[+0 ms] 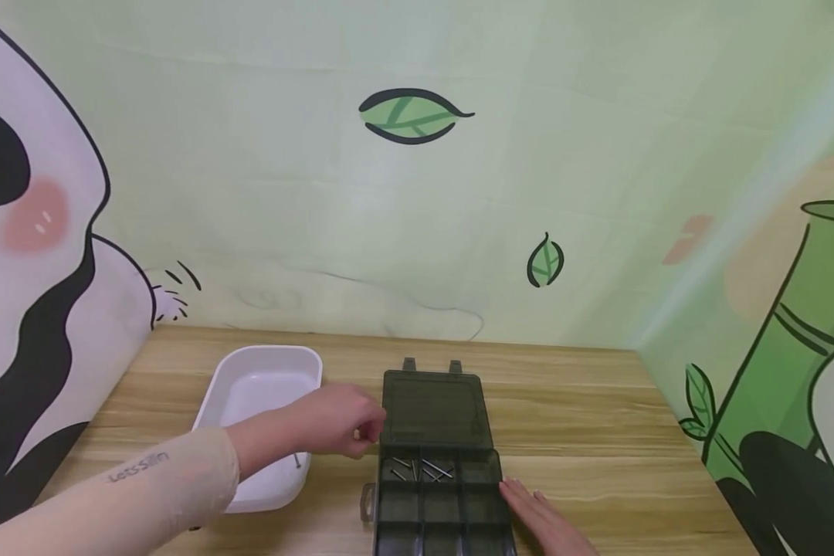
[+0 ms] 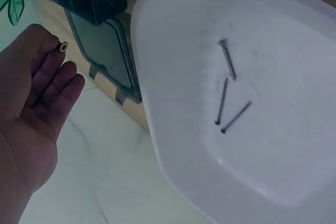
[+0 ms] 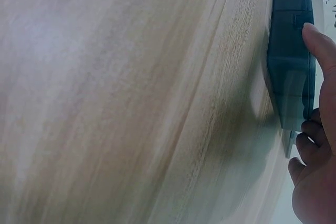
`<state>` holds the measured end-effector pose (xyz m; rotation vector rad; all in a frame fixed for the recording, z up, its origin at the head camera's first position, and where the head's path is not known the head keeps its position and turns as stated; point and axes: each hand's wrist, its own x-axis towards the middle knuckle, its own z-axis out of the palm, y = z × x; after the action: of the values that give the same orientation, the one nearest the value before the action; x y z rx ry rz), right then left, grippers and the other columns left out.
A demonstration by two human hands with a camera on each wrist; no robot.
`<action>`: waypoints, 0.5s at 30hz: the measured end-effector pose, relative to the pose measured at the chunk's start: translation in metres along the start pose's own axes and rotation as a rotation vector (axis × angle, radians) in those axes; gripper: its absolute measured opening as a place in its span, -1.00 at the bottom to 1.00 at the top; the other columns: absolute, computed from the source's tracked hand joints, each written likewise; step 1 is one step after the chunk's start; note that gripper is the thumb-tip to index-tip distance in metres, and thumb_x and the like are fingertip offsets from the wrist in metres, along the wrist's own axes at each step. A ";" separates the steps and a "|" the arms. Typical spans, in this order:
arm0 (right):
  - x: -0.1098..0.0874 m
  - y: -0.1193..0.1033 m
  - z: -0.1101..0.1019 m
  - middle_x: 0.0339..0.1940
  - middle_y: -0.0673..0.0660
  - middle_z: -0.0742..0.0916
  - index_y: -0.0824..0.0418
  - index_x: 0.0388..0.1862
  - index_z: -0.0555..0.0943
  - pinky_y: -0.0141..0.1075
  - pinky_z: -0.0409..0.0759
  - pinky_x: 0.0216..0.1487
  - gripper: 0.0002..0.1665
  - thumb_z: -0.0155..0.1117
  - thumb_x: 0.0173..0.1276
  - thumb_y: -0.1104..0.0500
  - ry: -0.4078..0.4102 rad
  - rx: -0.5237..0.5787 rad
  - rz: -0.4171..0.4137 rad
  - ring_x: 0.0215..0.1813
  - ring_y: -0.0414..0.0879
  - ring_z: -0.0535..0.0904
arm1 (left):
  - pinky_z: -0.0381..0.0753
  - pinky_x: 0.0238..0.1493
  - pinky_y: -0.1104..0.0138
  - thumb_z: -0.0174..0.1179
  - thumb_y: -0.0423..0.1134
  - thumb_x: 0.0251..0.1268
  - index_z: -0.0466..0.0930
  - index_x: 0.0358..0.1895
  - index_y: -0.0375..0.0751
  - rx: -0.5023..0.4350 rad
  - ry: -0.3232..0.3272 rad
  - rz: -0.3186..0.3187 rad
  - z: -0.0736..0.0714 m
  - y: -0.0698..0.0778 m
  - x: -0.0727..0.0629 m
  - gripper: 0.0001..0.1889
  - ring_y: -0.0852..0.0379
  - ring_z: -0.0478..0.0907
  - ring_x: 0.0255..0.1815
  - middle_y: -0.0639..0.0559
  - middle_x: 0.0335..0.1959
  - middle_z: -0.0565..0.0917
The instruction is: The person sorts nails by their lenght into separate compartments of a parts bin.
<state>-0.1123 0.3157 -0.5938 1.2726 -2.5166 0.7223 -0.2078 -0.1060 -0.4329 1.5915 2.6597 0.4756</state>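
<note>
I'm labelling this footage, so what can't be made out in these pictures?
Golden piece: left wrist view, all but one end hidden by the left hand.
White tray: head view, partly hidden by the left arm.
Dark box: head view, near end cut off by the bottom edge.
Nails inside: head view, too small to count surely.
Right hand: right wrist view, partly cut off by the right edge.

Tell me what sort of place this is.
Probably an indoor tabletop work corner, perhaps a staged one: a light wood-grain table beside pale green walls printed with cartoon leaves, and a dark translucent plastic compartment box holding thin metal nails.
</note>
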 end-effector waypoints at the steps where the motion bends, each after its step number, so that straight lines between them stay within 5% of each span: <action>1: 0.001 -0.001 -0.001 0.77 -0.08 0.19 -0.11 0.82 -0.09 -0.59 -0.25 0.59 0.10 -0.04 0.52 -0.54 -0.006 0.000 0.001 0.71 -0.43 -0.12 | 0.50 -0.34 0.49 0.40 -0.38 0.01 0.63 -0.46 0.00 0.002 -0.010 -0.003 0.002 0.002 0.003 -0.83 0.41 0.44 -0.43 0.28 -0.49 0.60; 15: 0.017 -0.024 -0.022 0.68 0.14 0.40 0.00 0.81 -0.01 -0.62 -0.13 0.57 0.05 -0.12 0.57 -0.50 -0.013 -0.045 -0.017 0.70 -0.45 -0.11 | 0.44 -0.36 0.53 0.41 -0.37 0.00 0.61 -0.45 0.05 0.008 -0.067 -0.050 0.031 0.017 0.030 -0.80 0.40 0.41 -0.42 0.32 -0.48 0.52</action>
<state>-0.1035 0.3038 -0.5600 1.2857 -2.5141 0.6519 -0.2024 -0.0646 -0.4539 1.5114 2.6484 0.4034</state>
